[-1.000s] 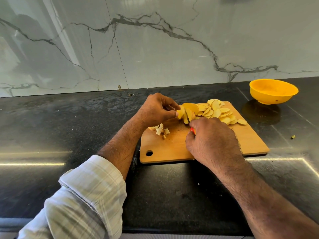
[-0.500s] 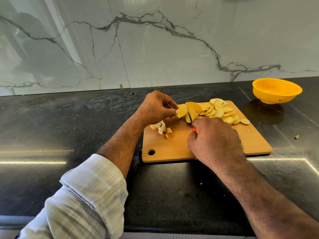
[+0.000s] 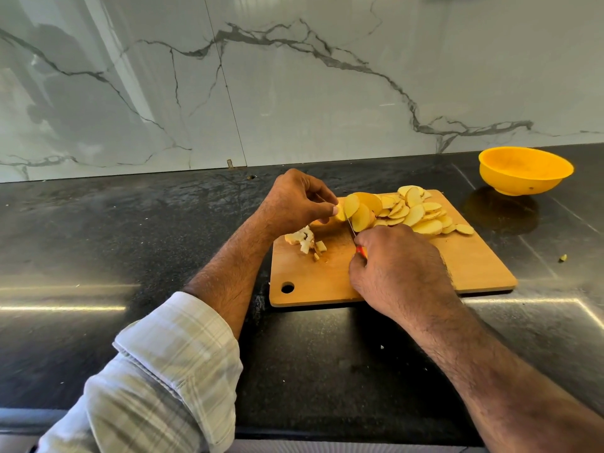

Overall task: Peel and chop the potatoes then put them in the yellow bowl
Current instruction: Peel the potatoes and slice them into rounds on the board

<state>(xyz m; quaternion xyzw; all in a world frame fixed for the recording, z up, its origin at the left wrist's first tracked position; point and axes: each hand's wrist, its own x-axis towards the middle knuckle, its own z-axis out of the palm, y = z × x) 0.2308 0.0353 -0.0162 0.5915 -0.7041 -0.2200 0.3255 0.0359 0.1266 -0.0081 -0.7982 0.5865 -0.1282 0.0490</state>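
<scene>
On the wooden cutting board (image 3: 474, 263) my left hand (image 3: 294, 204) pinches the remaining end of a peeled potato (image 3: 340, 213) with curled fingers. My right hand (image 3: 395, 273) grips a knife (image 3: 352, 231) with a red handle; its thin blade stands in the potato just right of my left fingertips. Fresh slices (image 3: 361, 210) lean against the blade. A heap of several potato slices (image 3: 421, 214) covers the board's far right part. The yellow bowl (image 3: 523, 170) stands on the counter at the far right, apart from the board, with nothing visible inside.
A small pile of pale peel scraps (image 3: 305, 240) lies on the board's left part. The black stone counter (image 3: 130, 243) runs to a marble wall behind. A tiny scrap (image 3: 562, 257) lies on the counter right of the board.
The knife has cut further into the potato and another slice leans to the right. My left fingers have shifted slightly left along the shrinking piece.
</scene>
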